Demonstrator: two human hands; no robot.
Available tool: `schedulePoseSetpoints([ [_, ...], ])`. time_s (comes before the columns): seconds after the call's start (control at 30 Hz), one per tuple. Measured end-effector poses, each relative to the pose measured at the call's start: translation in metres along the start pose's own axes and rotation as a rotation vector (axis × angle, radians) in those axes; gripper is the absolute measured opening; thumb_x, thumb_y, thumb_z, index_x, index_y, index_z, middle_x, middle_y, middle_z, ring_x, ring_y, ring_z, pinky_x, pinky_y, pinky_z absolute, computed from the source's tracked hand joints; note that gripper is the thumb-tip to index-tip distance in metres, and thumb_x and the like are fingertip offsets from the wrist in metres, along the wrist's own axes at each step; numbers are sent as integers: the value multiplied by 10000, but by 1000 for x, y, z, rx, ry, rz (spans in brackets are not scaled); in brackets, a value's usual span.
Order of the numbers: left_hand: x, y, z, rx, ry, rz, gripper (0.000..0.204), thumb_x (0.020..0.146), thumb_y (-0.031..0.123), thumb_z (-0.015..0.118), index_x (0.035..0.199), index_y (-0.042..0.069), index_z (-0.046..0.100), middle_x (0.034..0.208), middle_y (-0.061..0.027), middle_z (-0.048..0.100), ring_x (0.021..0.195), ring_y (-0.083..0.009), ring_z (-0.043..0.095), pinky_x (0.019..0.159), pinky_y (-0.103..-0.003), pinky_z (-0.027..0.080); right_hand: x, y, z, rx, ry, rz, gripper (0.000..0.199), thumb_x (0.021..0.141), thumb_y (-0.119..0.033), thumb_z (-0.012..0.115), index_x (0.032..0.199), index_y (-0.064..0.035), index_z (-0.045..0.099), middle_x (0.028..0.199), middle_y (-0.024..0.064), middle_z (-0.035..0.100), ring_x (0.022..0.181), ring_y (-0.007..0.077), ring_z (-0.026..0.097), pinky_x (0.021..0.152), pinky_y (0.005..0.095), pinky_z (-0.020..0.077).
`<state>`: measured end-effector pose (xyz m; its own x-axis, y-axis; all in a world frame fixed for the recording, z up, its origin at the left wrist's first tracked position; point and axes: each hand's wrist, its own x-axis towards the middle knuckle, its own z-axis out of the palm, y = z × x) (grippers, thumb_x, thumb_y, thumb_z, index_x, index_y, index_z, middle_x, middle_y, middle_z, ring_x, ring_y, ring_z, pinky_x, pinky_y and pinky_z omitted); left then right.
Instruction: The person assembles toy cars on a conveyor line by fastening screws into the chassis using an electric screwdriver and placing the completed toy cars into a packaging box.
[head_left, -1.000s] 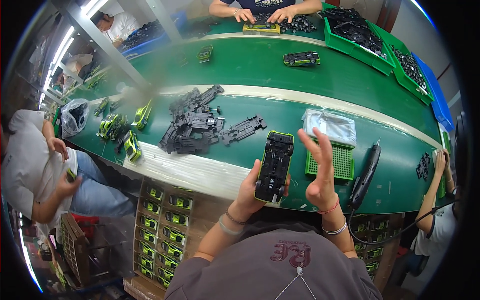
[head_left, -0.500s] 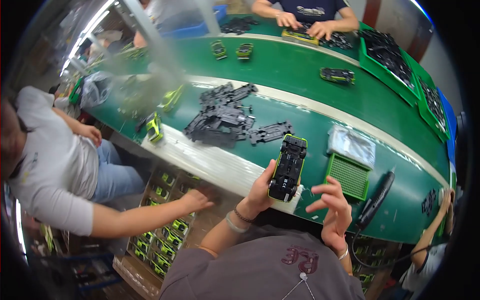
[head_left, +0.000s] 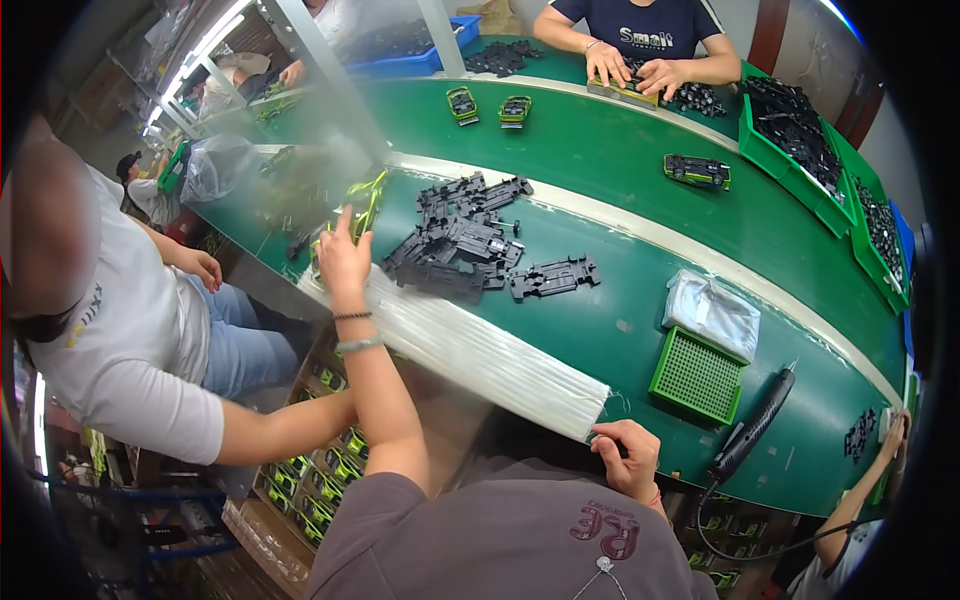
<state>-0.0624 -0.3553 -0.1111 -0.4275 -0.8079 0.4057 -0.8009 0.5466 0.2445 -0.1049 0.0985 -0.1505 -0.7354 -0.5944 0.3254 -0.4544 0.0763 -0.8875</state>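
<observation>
My left hand (head_left: 343, 258) is stretched out over the far-left end of the white ribbed padding. Its index finger and thumb are extended and apart; the other fingers are partly hidden. Right beside it, a bright green toy car shell (head_left: 319, 242) is mostly covered by the hand. Another green shell (head_left: 371, 195) lies just beyond. My right hand (head_left: 630, 458) rests at the table's front edge, by the right end of the padding (head_left: 500, 368). Its fingers are curled in, and nothing shows in them. Black toy car chassis (head_left: 455, 240) lie piled right of my left hand.
A green perforated basket (head_left: 697, 375), a silvery plastic packet (head_left: 712, 315) and a black corded screwdriver (head_left: 755, 425) lie to the right. A co-worker's arm (head_left: 290, 425) passes under my left forearm, over a box of green cars (head_left: 300, 495). Another person works across the green conveyor (head_left: 590, 130).
The toy car that was in my left hand is out of sight. That hand has swung far left to the green shells. My right hand has lowered to the table edge and curled.
</observation>
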Motion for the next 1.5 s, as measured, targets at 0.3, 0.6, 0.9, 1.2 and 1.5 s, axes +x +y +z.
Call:
schedulePoseSetpoints([
  [0.3,20,7,42,18,71,215,485,748,310,681,1168,89,581,1092,-211,554,1027,-350,508,912,-418,391,6,4,-6,-45,1,-60,103,741,-90,674,812,-18,657,646,82,616,594,215,593,569,305,458],
  [0.6,-34,206,-10,-623,-225,942,352,786,184,658,1095,28,593,1076,-180,573,1014,-327,535,881,-383,431,-2,3,-17,68,32,10,81,768,-90,668,811,-22,667,651,66,627,588,181,592,548,278,453],
  [0.9,-144,285,-39,-729,-553,1592,384,746,166,684,1101,69,574,1130,-154,529,1059,-347,509,879,-422,438,-43,-18,-72,287,326,534,111,812,-86,657,780,5,601,715,34,593,585,73,521,506,209,408],
  [1.2,-199,316,-87,-850,-674,1945,402,714,160,708,1081,82,564,1099,-138,526,1054,-323,511,859,-407,449,-141,-25,-110,-50,48,1179,425,833,-415,614,693,-14,608,588,59,568,505,100,516,487,271,419],
  [1.5,-205,324,-150,-1281,125,2104,217,745,273,704,710,83,606,883,-62,558,791,-214,559,650,-362,490,-138,2,-92,-697,865,328,341,774,-266,702,730,-30,460,693,104,481,606,228,474,525,316,368],
])
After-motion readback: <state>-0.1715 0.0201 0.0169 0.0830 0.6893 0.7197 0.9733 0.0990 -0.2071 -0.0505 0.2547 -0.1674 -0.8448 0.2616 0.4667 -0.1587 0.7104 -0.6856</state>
